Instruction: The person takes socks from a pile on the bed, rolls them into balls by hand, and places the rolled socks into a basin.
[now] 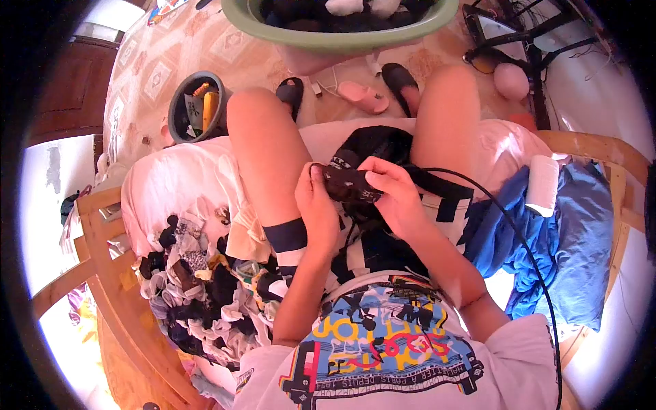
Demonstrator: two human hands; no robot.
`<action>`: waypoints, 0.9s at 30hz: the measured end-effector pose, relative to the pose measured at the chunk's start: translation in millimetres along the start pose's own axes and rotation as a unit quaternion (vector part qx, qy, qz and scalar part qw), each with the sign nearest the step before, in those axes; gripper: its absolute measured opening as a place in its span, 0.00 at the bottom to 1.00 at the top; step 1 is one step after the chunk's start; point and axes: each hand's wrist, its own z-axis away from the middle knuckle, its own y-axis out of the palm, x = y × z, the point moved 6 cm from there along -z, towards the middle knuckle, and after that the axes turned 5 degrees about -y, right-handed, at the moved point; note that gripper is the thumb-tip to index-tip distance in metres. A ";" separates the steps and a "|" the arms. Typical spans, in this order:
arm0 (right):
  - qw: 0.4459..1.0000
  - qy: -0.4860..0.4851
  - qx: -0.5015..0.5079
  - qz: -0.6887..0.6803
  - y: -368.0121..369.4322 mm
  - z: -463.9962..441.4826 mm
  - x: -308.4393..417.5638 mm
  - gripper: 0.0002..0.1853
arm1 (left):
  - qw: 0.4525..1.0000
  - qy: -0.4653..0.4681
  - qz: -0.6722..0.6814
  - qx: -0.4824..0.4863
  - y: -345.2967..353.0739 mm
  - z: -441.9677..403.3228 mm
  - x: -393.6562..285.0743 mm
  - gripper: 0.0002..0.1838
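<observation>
While aloft, dark cloth [350, 184] between the fingers [381, 167].

A pale printed T-shirt [396, 342], black-and-white shorts [372, 253] and dark slippers [290, 94] are worn.

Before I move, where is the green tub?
In the head view, the green tub is at top centre, just beyond the pink slipper, with the grey bin lower on its left.

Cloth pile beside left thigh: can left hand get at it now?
Probably yes: the cloth pile lies uncovered on the same side as the left hand, just past the left thigh. That hand holds a dark patterned cloth with the right hand, so it would likely need to let go first.
</observation>
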 end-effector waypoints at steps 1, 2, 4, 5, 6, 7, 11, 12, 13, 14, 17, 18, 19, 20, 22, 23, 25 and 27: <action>1.000 0.003 0.001 0.009 0.9 -0.3 -1.0 0.07 | 0.998 -0.019 0.065 -0.016 0.9 -1.0 3.4 0.16; 1.000 0.005 0.003 0.018 2.8 -1.6 -1.8 0.07 | 0.998 -0.019 0.066 -0.015 2.8 -3.7 3.1 0.16; 1.000 0.001 0.001 0.007 0.7 -3.6 -7.1 0.06 | 0.956 -0.127 0.265 0.007 9.2 -7.3 15.6 0.15; 1.000 -0.006 -0.010 0.024 -2.4 -4.2 -9.3 0.06 | 0.956 -0.127 0.265 0.007 9.4 -7.1 15.5 0.15; 0.999 -0.013 -0.021 0.041 -3.7 -5.2 -10.1 0.06 | 0.940 -0.169 0.294 0.017 12.4 -6.3 19.0 0.15; 0.999 -0.013 -0.020 0.041 -1.8 -6.0 -10.6 0.06 | 0.923 -0.210 0.322 0.027 15.4 -6.2 22.2 0.15; 0.985 -0.076 -0.119 0.101 -10.3 -6.4 -4.2 0.07 | 0.900 -0.237 0.361 0.062 21.1 -5.8 24.6 0.15; 0.975 -0.112 -0.151 0.117 -14.8 -6.8 -0.4 0.08 | 0.868 -0.257 0.415 0.088 24.4 1.5 15.2 0.15; 0.969 -0.116 -0.193 0.104 -27.4 -10.8 8.5 0.07 | 0.833 -0.277 0.465 0.113 28.3 6.5 8.6 0.15; 0.980 -0.059 -0.190 0.009 -34.9 -14.2 10.6 0.07 | 0.831 -0.296 0.448 0.142 30.5 7.9 7.3 0.16; 0.982 -0.070 -0.163 0.063 -26.9 -13.9 11.5 0.07 | 0.876 -0.296 0.357 0.131 29.6 9.0 9.6 0.16; 0.984 -0.068 -0.137 0.091 -22.6 -12.8 8.5 0.07 | 0.853 -0.287 0.413 0.142 27.1 11.1 7.0 0.15; 0.984 -0.070 -0.111 0.120 -19.4 -12.5 6.9 0.06 | 0.825 -0.276 0.468 0.154 26.2 11.4 4.0 0.15; 0.984 -0.072 -0.111 0.120 -17.8 -12.7 5.5 0.06 | 0.825 -0.275 0.467 0.156 25.0 10.1 2.8 0.15; 0.945 -0.165 -0.135 0.250 -11.5 -6.5 14.0 0.06 | 0.846 -0.238 0.457 0.138 17.5 6.2 -3.2 0.14; 0.945 -0.164 -0.133 0.249 -10.6 -3.4 13.1 0.06 | 0.860 -0.220 0.443 0.123 13.0 3.9 -5.7 0.14; 0.888 -0.271 -0.087 0.360 -0.8 6.3 26.2 0.12 | 0.881 -0.206 0.418 0.080 6.1 0.1 -10.7 0.14; 0.857 -0.293 0.005 0.423 6.5 15.2 27.6 0.20 | 0.899 -0.192 0.392 0.041 -1.4 -2.7 -11.8 0.15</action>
